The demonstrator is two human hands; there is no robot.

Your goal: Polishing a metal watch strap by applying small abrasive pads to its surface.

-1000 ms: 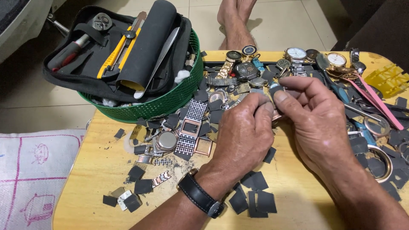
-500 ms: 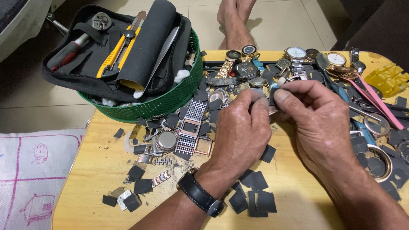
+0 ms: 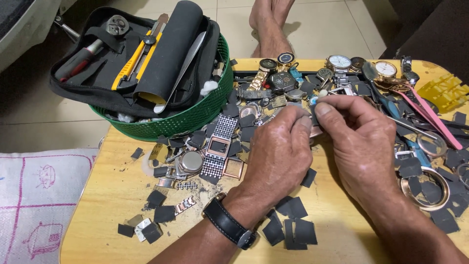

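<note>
My left hand, with a black wristwatch on its wrist, rests knuckles-up on a wooden table and pinches a small watch part that its fingers mostly hide. My right hand meets it fingertip to fingertip and grips a small pale tool or piece at the same spot. Both hands hover over a heap of watches and watch parts. A square metal watch case with a mesh band lies just left of my left hand.
A green basket at the table's back left holds a black tool pouch with a yellow knife. Dark square scraps litter the table. Pink tweezers and a yellow plastic piece lie at right. Bare feet rest beyond.
Both hands stay together over the pile; the fingertips have shifted slightly around the small part, and my right thumb and forefinger have closed tighter on it.
</note>
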